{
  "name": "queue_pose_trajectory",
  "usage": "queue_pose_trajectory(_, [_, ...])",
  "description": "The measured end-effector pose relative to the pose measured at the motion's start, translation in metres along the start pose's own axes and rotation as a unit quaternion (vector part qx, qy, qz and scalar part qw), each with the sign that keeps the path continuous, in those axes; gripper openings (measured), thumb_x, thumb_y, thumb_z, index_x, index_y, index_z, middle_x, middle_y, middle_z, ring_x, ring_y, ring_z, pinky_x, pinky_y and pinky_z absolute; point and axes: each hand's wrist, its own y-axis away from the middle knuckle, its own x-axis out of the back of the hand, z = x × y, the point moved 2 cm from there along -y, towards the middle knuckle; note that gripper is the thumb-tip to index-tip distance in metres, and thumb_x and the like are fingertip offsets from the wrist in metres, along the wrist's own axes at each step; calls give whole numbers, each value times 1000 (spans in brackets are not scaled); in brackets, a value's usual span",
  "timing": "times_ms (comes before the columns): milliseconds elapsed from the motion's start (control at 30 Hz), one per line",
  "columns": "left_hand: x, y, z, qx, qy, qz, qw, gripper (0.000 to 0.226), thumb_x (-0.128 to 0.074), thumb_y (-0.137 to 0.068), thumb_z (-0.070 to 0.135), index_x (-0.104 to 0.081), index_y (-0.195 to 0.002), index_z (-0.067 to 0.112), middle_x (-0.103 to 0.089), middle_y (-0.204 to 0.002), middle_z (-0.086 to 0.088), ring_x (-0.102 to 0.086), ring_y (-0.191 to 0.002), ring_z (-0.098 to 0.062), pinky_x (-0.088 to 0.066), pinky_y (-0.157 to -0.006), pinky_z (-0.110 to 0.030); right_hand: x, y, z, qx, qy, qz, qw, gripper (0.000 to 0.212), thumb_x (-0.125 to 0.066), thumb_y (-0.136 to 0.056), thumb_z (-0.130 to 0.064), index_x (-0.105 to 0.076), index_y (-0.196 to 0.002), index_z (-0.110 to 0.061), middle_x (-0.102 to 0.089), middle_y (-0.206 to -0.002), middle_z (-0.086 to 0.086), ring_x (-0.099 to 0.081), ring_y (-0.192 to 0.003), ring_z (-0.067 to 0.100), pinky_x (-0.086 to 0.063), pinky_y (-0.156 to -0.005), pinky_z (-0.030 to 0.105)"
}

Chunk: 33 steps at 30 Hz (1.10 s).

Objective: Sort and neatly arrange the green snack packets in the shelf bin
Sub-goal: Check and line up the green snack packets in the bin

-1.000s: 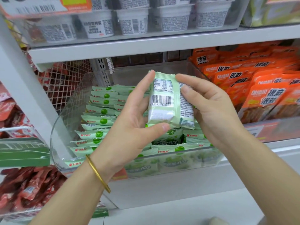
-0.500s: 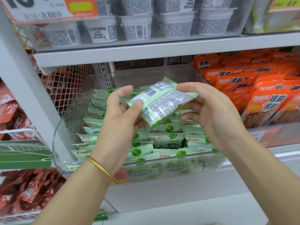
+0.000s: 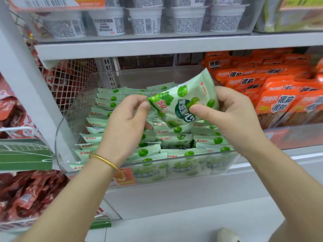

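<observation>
— What are the hands doing?
— The right hand (image 3: 234,117) grips a green snack packet (image 3: 185,102), thumb pressed on its printed front, fingers curled behind. The left hand (image 3: 125,123) pinches the packet's left corner between thumb and forefinger. A gold bangle (image 3: 108,162) sits on that wrist.
— Where is the packet?
— Held up and tilted, front toward the camera, over the clear bin (image 3: 70,130).
— And the bin?
— It stands on the shelf (image 3: 288,159), filled with rows of matching green packets (image 3: 174,137) standing on edge.
— Around it?
— Orange packets (image 3: 279,95) just to the right, white cups (image 3: 145,20) on the upper shelf (image 3: 157,48), and red packets (image 3: 22,193) off to the left.
</observation>
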Motion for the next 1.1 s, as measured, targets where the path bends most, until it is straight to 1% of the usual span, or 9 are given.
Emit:
queue_pose_trajectory(133, [4,0,-1,-1,-22,8,1000,23,-43,-96,8,-60,-106,20,-63,-97,5,-57,-63,10,-46,-54,-19,3,1,4,-26,-23,-24,999,17,-77,-69,-23,-70,-85,-21,-72,-85,2,-64,-79,15,-55,-74,40])
queue_pose_trajectory(267, [2,2,-2,9,-25,-1,1000,25,-45,-95,5,-61,-105,21,-66,-93,4,-58,-61,1,-46,-54,-27,4,3,1,-36,-61,-44,997,24,-73,-66,-22,-68,-90,-20,-73,-83,-5,-66,-78,9,-56,-71,27])
queue_pose_trajectory(433, [1,1,0,10,-34,-10,999,23,-48,-94,8,-62,-103,23,-66,-88,5,-58,-62,-3,-47,-52,-25,7,4,-1,-26,-61,-30,997,22,-76,-66,-23,-69,-87,-23,-73,-83,-4,-67,-76,10,-57,-70,30])
queue_pose_trajectory(500, [0,1,0,9,-39,-16,999,22,-48,-95,8,-62,-105,22,-65,-92,7,-60,-66,-10,-49,-60,-31,4,5,1,-31,-13,-52,998,19,-78,-67,-25,-70,-84,-25,-72,-82,-3,-64,-73,8,-54,-69,31])
queue_pose_trajectory(600, [-2,1,-1,13,-45,-16,999,22,-48,-95,10,-62,-104,25,-65,-86,8,-62,-83,-34,-51,-66,-43,4,4,3,-24,141,-104,984,16,-76,-72,-24,-68,-86,-26,-68,-76,0,-55,-62,-2,-44,-58,18])
queue_pose_trajectory(667, [-2,2,0,14,-47,-15,999,22,-48,-95,10,-62,-101,26,-65,-86,8,-63,-85,-37,-53,-67,-48,5,2,2,1,221,-139,965,21,-74,-76,-25,-68,-96,-22,-66,-76,-8,-55,-65,-4,-39,-57,10])
queue_pose_trajectory(733, [-3,2,0,15,-47,-13,999,22,-48,-95,11,-62,-100,27,-66,-86,8,-63,-85,-32,-52,-66,-46,4,0,-1,40,289,-165,942,25,-70,-79,-29,-66,-101,-17,-63,-82,-10,-54,-73,0,-38,-62,11])
queue_pose_trajectory(900, [-5,2,-2,2,-36,-14,999,20,-48,-95,12,-63,-102,24,-66,-87,6,-62,-73,-1,-50,-64,-39,-1,-7,-10,78,368,-208,903,31,-66,-83,-32,-63,-107,-12,-63,-91,-2,-55,-84,12,-40,-71,17])
queue_pose_trajectory(1100, [-4,3,-5,-5,-39,-23,999,20,-47,-96,12,-62,-101,24,-64,-86,9,-57,-68,16,-47,-57,-17,-2,-10,-16,81,381,-221,894,41,-65,-84,-33,-60,-121,-16,-54,-94,-12,-45,-72,1,-32,-65,1])
